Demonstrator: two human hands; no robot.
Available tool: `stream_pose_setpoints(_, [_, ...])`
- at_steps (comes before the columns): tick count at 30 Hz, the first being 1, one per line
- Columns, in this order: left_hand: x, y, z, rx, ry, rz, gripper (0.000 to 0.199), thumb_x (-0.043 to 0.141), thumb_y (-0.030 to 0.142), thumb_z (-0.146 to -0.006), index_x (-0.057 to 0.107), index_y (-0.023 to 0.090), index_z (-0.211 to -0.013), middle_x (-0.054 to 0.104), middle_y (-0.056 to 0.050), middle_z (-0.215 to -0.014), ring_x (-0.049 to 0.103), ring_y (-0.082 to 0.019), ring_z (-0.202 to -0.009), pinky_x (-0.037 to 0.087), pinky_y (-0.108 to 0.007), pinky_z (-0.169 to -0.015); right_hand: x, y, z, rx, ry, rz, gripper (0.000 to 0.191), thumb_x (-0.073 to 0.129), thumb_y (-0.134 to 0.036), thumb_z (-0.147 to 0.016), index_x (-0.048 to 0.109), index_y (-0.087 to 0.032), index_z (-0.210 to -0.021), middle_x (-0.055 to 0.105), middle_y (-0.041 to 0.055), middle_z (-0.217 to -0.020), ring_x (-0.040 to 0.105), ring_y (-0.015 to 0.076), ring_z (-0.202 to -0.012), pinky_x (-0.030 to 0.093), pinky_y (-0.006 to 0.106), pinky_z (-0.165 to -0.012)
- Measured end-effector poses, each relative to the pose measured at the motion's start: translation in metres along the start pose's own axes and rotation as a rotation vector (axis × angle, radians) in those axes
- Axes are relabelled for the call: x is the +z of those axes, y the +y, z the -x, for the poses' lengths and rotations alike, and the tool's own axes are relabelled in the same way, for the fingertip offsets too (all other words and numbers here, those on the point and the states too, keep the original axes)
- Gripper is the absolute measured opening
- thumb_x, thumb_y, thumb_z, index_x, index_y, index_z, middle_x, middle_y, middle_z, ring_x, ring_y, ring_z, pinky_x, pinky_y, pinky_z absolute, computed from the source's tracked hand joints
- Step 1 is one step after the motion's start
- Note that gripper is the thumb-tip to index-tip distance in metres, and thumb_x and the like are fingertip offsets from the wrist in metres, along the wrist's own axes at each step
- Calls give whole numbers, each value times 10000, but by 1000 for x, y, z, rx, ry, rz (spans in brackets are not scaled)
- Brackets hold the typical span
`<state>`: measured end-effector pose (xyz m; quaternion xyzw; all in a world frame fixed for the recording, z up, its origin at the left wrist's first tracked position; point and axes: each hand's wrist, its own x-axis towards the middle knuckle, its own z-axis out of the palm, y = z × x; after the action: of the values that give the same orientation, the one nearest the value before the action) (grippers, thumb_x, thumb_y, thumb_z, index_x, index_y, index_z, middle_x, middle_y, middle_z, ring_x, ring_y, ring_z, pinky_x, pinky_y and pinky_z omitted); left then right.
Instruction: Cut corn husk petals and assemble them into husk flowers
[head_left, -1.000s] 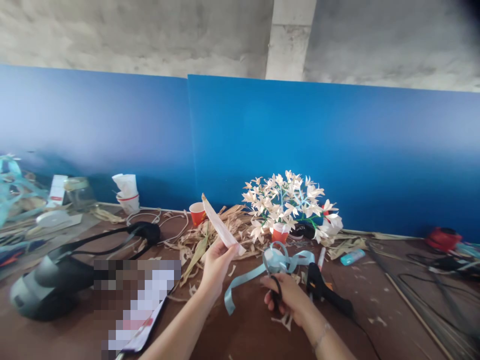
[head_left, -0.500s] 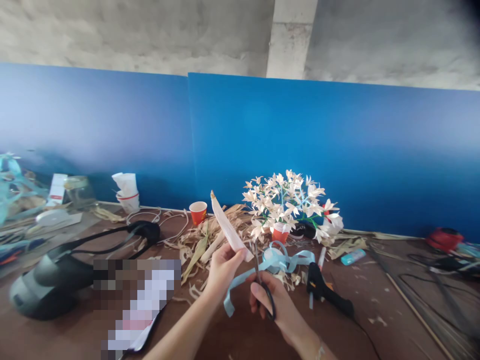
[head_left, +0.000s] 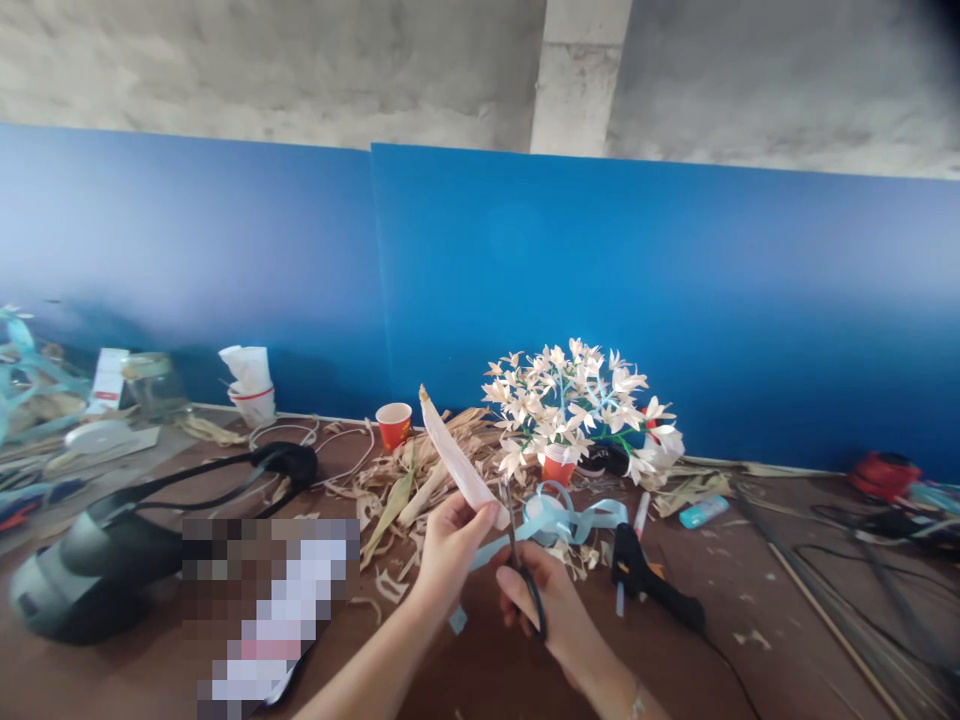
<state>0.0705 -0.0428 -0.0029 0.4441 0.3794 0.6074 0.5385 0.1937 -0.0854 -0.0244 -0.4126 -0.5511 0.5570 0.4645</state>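
Observation:
A long, pale piece of dried corn husk [head_left: 454,452] with a brownish tip is pinched between the thumb and fingers of my left hand [head_left: 459,535], pointing up and to the left. My right hand [head_left: 546,592] is closed round the black handles of a pair of scissors [head_left: 535,598]. Their blades point upward, close beside the husk's lower end; whether they touch it I cannot tell. Light blue ribbon [head_left: 551,518] lies loosely curled just behind my hands. White husk-like flowers [head_left: 570,395] on green and blue stems stand in a red paper cup [head_left: 558,466] beyond.
A heap of dried husks [head_left: 416,480] lies behind my left hand, near another red cup [head_left: 394,428]. To the right rests a black glue gun [head_left: 652,580] with its cord. At left are a black strapped device [head_left: 90,570] and a white-and-red cup [head_left: 253,405]. A blue partition [head_left: 637,260] closes the back.
My left hand and the husk have shifted slightly right and down toward the scissors. My right hand stays nearly in place. The whole view has drifted slightly.

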Motion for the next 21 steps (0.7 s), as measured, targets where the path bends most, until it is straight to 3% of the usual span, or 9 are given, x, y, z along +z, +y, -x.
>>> stream_pose_setpoints(4, [1, 2, 1, -16, 0, 29, 222, 717, 314, -619, 651, 122, -708, 643, -14, -649, 555, -109, -594, 445, -210, -600, -1, 6, -2, -47, 18, 29, 349, 609, -486, -728, 515, -153, -776, 465, -66, -517, 432, 58, -428, 337, 173, -421])
stream_pose_setpoints(10, [-3, 0, -1, -89, -60, 142, 211, 717, 316, -637, 643, 122, -674, 629, -9, -611, 519, -81, -530, 400, -182, -529, -2, 11, -4, -85, 35, 74, 298, 606, -442, -746, 523, -157, -746, 418, -82, -475, 375, 49, -386, 275, 165, -382])
stream_pose_setpoints(21, [-11, -4, -10, -166, -72, 133, 252, 746, 309, -594, 596, 108, -561, 489, 35, -477, 380, -42, -437, 278, -166, -441, -4, 10, -4, -85, 46, 101, 296, 619, -439, -730, 528, -157, -733, 404, -86, -466, 339, 41, -367, 256, 165, -360])
